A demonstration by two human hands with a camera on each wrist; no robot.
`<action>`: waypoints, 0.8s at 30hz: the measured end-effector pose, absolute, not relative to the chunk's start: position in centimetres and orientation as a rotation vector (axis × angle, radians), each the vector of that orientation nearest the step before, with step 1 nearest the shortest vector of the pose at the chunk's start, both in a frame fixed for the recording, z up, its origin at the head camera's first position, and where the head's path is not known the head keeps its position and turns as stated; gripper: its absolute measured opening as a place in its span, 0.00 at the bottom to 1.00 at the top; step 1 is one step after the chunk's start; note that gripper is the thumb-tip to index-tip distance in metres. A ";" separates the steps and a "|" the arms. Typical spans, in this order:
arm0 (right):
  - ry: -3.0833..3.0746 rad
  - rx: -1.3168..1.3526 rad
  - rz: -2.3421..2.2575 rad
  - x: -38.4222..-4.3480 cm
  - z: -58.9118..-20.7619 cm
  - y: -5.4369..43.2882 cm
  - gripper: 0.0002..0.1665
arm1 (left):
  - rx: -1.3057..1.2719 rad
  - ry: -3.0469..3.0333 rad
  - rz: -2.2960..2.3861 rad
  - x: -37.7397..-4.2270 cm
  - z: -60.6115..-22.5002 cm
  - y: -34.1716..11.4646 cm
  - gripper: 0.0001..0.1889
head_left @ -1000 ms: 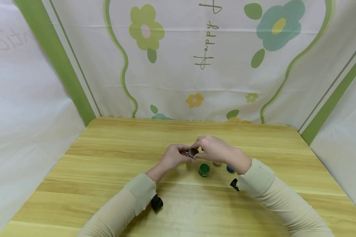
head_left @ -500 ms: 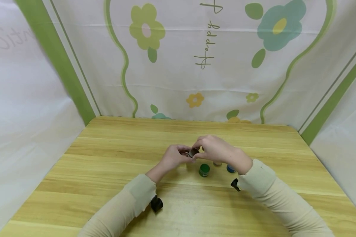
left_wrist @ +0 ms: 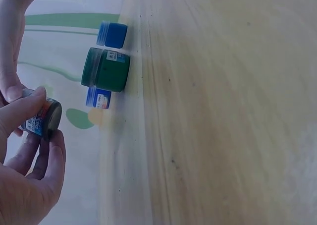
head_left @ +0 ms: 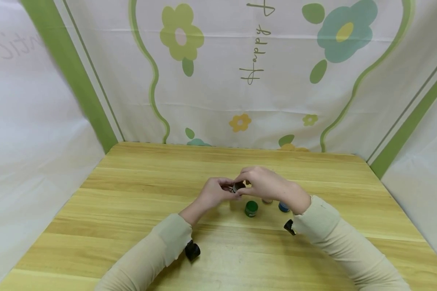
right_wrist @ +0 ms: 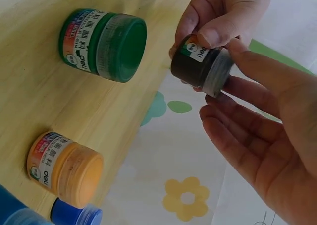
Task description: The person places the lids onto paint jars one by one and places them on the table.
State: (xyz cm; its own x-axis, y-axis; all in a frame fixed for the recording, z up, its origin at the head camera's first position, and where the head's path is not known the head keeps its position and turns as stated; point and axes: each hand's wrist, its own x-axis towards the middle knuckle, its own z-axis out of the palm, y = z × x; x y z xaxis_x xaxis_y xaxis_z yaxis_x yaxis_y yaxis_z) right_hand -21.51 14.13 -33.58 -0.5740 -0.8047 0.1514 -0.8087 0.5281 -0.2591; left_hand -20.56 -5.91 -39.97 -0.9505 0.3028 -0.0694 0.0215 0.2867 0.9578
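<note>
A small dark paint jar [right_wrist: 190, 64] with a clear screw lid [right_wrist: 217, 74] is held above the table between both hands. My left hand [head_left: 215, 192] grips the labelled body, thumb on the side and fingers curled underneath, as the left wrist view shows. The thumb and fingers of my right hand [head_left: 266, 184] pinch around the lid, which is on the jar. Nearest to the hands, a larger green paint jar [head_left: 251, 209] stands on the table with its lid on.
An orange paint jar [right_wrist: 64, 168] and two blue jars, one small [right_wrist: 74, 212] and one at the corner [right_wrist: 15, 207], stand near the green one. Black wrist cameras hang under the left sleeve [head_left: 192, 250] and right sleeve [head_left: 289, 227]. A flowered cloth [head_left: 211, 93] rises behind the wooden table [head_left: 131, 226].
Both hands stay in nearly the same place. The right fingers and thumb shift slightly at the lid, and the lid shows a little less in the head view.
</note>
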 end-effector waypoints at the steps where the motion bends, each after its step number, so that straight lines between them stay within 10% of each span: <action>1: -2.730 1.434 0.471 -21.5 -33.6 14.2 0.17 | 0.301 2.322 1.720 -20.6 -40.0 -5.9 0.19; 24: -2.704 1.496 0.449 -21.9 -33.9 14.6 0.20 | 0.274 2.326 1.743 -20.8 -40.1 -5.6 0.20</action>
State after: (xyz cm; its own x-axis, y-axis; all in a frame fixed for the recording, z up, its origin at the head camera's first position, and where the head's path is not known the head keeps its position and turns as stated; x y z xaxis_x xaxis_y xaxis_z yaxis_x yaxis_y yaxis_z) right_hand -21.86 14.58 -33.87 -0.5411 -0.8268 0.1540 -0.8322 0.4999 -0.2399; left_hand -20.77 -5.62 -40.07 -0.9581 0.2792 -0.0644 0.0165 0.2783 0.9604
